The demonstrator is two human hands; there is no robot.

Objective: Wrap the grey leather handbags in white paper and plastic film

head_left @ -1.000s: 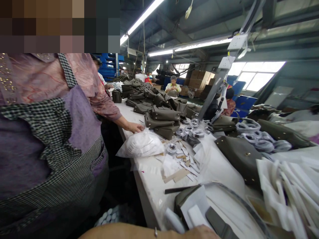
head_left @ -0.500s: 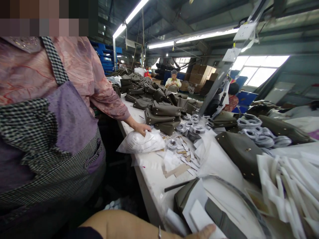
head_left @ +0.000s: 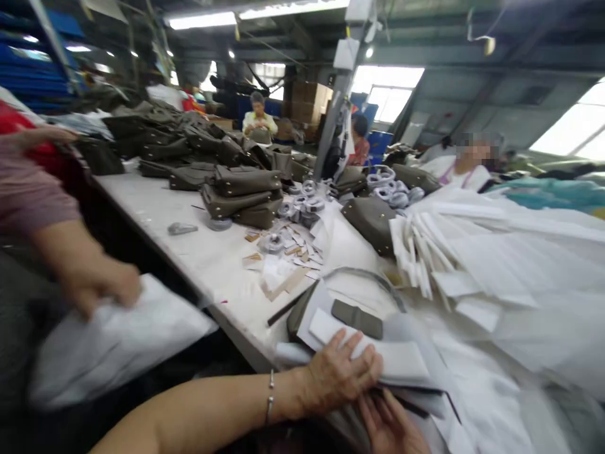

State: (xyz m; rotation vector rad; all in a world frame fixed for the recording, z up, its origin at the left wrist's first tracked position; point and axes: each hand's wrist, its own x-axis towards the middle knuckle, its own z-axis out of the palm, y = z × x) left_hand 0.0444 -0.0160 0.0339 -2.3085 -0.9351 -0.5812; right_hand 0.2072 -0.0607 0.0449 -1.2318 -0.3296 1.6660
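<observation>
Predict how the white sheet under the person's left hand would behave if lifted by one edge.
Probably floppy: the white sheet bends over the olive bag beneath it. Likely light, since the left hand flattens it with spread fingers. It may slide, lying loose on other sheets.

No writing, label, brand or number can be read anywhere. The paper slips [head_left: 295, 243] at the middle of the tabletop [head_left: 155, 202] are too small and blurred, and the white sheet [head_left: 401, 360] at its near edge shows blank.
</observation>
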